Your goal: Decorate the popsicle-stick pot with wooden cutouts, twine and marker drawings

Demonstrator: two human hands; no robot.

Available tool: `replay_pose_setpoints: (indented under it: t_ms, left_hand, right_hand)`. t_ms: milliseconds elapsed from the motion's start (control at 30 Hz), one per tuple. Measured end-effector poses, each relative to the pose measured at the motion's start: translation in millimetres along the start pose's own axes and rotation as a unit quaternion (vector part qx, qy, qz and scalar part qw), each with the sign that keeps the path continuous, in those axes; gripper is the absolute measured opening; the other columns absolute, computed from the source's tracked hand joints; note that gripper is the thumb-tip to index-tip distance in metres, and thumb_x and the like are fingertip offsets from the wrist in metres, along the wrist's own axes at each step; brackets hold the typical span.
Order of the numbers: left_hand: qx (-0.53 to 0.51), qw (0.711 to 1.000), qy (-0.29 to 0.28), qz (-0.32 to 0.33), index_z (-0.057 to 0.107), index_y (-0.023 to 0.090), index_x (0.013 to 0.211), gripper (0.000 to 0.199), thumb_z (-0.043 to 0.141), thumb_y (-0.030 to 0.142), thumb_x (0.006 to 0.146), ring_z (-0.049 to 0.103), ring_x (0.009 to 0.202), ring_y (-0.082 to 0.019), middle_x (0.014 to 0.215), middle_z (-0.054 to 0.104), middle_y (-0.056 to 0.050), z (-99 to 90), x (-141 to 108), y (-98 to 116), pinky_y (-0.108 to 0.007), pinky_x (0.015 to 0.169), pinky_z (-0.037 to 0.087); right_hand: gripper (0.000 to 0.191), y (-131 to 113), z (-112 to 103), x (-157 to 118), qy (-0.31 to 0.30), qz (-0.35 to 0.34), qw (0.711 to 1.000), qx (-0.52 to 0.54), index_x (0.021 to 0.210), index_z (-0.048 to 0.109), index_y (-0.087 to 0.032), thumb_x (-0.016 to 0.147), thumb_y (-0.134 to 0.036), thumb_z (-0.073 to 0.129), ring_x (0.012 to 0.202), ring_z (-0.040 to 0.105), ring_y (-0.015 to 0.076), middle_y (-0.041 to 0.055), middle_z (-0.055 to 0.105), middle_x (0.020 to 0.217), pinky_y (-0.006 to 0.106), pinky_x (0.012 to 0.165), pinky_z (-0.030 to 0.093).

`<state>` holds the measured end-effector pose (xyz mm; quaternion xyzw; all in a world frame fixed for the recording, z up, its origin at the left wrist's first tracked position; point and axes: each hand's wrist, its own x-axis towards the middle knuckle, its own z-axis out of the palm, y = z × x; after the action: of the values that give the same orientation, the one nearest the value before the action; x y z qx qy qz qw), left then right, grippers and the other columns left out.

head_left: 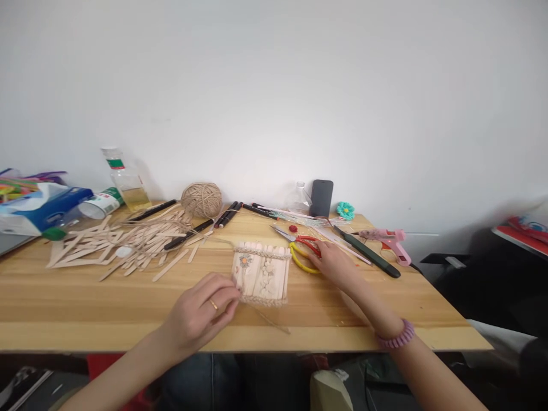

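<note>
My left hand pinches the panel by its near-left corner, my right hand grips the scissors, and table stretches between panel and near edge.

1 gold ring, 1 ridged purple wristband, dark blue trousers.

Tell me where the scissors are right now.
In the head view, the scissors are slightly right of centre, by the far right corner of the small stick panel, with the right hand at their handles.
</note>
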<state>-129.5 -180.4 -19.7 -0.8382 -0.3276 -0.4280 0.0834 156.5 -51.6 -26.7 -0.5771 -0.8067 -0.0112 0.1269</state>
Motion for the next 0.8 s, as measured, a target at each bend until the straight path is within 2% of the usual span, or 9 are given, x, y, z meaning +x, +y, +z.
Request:
replay_pose_setpoints:
  t_ms: [167,300,433,533,567,667,800]
  left_hand:
    - [-0.006,1.000,0.014,-0.003,0.058,0.014,0.095,0.023,0.056,-0.001,0.078,0.058,0.076,-0.016,0.080,0.063,-0.007,1.3,1.0,-1.8,-0.028,0.067,0.051]
    - [-0.004,1.000,0.018,-0.012,0.059,0.014,0.097,0.022,0.056,0.001,0.080,0.058,0.078,-0.016,0.081,0.063,-0.007,1.6,-1.4,-1.9,-0.028,0.069,0.052]
    - [0.002,0.999,0.022,-0.027,0.060,0.015,0.094,0.018,0.056,0.003,0.081,0.057,0.075,-0.015,0.080,0.062,-0.007,2.1,-2.2,-1.1,-0.027,0.066,0.051]
    - [0.019,0.999,0.029,-0.022,0.060,0.013,0.093,0.017,0.057,0.003,0.080,0.057,0.073,-0.016,0.078,0.062,-0.007,1.6,-3.1,0.4,-0.027,0.062,0.050]
    - [0.026,0.999,0.031,-0.017,0.060,0.013,0.093,0.017,0.058,0.003,0.080,0.057,0.073,-0.016,0.078,0.062,-0.008,1.6,-4.0,1.2,-0.027,0.062,0.049]
    - [0.048,0.998,0.036,0.002,0.059,0.012,0.091,0.016,0.058,0.002,0.079,0.057,0.072,-0.016,0.076,0.063,-0.007,3.9,-9.2,5.3,-0.026,0.060,0.050]
    - [0.069,0.998,0.008,-0.011,0.059,0.013,0.089,0.012,0.051,0.006,0.085,0.061,0.071,-0.015,0.076,0.064,-0.006,14.6,-18.2,13.4,-0.024,0.060,0.050]
  right_hand:
    - [0.029,-15.1,6.2,13.9,-0.046,-0.007,0.999,-0.024,0.116,0.055,-0.018,0.090,-0.031,0.054,0.096,0.060,0.0198,0.0076,0.057,0.117,0.041,0.081,0.051]
    - [0.027,-20.7,1.8,13.4,-0.037,0.018,0.999,-0.031,0.106,0.060,-0.015,0.084,-0.031,0.060,0.099,0.060,0.0243,0.0110,0.062,0.109,0.039,0.083,0.049]
    - [0.030,-21.2,-19.6,6.4,0.003,0.089,0.996,-0.015,0.091,0.060,-0.014,0.077,-0.040,0.058,0.087,0.063,0.0324,0.0162,0.067,0.092,0.037,0.067,0.048]
    - [0.033,-18.8,-45.7,-8.9,0.027,0.148,0.989,0.014,0.082,0.055,-0.019,0.076,-0.051,0.052,0.063,0.063,0.0263,0.0101,0.065,0.075,0.033,0.050,0.045]
    - [0.035,-18.8,-54.0,-16.4,0.032,0.161,0.986,0.042,0.080,0.053,-0.020,0.074,-0.055,0.052,0.057,0.060,0.0233,0.0064,0.063,0.067,0.032,0.047,0.044]
    - [0.039,-24.1,-68.1,-44.5,0.017,0.165,0.954,0.249,0.071,0.049,-0.023,0.066,-0.060,0.057,0.050,0.052,0.0178,-0.0010,0.051,0.056,0.029,0.044,0.043]
    - [0.039,-43.2,-53.7,-77.7,-0.066,0.160,0.877,0.449,0.078,0.051,-0.022,0.062,-0.054,0.067,0.061,0.057,0.0183,0.0024,0.060,0.073,0.029,0.050,0.048]
